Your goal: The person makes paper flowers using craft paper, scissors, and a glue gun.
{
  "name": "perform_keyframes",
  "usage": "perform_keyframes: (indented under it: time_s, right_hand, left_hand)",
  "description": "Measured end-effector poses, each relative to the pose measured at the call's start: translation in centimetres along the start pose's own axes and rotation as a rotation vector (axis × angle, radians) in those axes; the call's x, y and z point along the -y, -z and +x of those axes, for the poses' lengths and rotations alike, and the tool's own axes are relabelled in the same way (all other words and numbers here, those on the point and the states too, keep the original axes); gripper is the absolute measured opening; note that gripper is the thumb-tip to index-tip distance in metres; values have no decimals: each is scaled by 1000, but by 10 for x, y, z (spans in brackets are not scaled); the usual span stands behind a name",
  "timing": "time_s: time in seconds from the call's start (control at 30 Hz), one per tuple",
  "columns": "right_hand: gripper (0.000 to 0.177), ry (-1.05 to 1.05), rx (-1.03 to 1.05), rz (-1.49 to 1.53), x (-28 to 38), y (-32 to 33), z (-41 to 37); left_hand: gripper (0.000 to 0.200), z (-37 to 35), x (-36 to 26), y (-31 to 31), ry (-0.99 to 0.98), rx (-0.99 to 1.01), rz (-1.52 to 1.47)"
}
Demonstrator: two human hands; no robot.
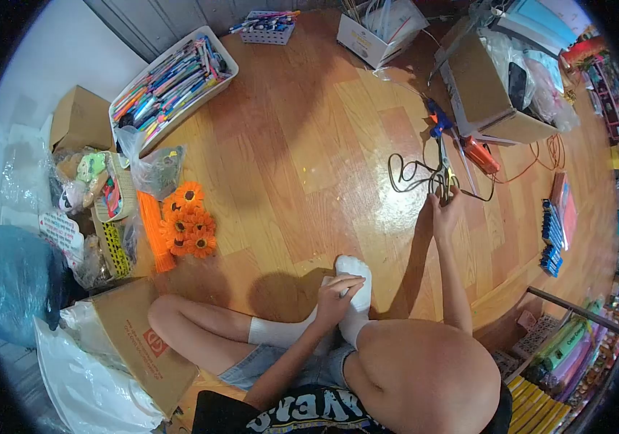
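My right hand (444,211) reaches out over the floor, its fingers closed at the handles of a pair of scissors (445,163) with yellow on the grips. The blades point away from me. A loosely coiled black cord (405,173) lies around the scissors and close to my fingertips. Just beyond are a blue glue gun (437,119) and an orange-red tool or case (481,155). My left hand (337,298) rests by my white-socked foot (354,269), fingers bent and pressed together; whatever they may hold is too small to make out.
Orange flowers (188,224) and a bundle of orange stems (153,231) lie at left. A white tray of pens (228,61), a pen basket (266,33) and a white box (367,45) stand at the back. Cardboard boxes (472,94) (139,340) flank me. Blue-packed items (552,239) lie right.
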State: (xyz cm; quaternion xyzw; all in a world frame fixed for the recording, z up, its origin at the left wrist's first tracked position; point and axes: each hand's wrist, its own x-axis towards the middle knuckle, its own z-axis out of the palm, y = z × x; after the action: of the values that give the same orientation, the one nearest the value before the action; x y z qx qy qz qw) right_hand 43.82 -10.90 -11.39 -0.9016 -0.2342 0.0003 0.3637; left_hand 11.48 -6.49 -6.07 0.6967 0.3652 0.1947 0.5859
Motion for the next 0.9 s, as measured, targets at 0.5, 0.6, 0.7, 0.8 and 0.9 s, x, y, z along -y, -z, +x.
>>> perform_keyframes:
  time_s: [0.5,0.6,0.7,0.8,0.9]
  right_hand:
    - [11,140,324,205,42,15,-146]
    - [11,55,513,349,60,7,-180]
    - [11,186,660,241,73,5,-193]
    - [14,155,743,259,78,4,-195]
    - [17,295,836,210,79,2,-189]
  left_hand:
    - [6,2,3,-4,74,-56,-241]
    - [9,3,6,-2,1,-47,-130]
    - [7,2,3,-1,13,-34,-200]
    - [10,-2,7,7,-68,58,-53]
    - [15,-17,-1,36,119,291,105]
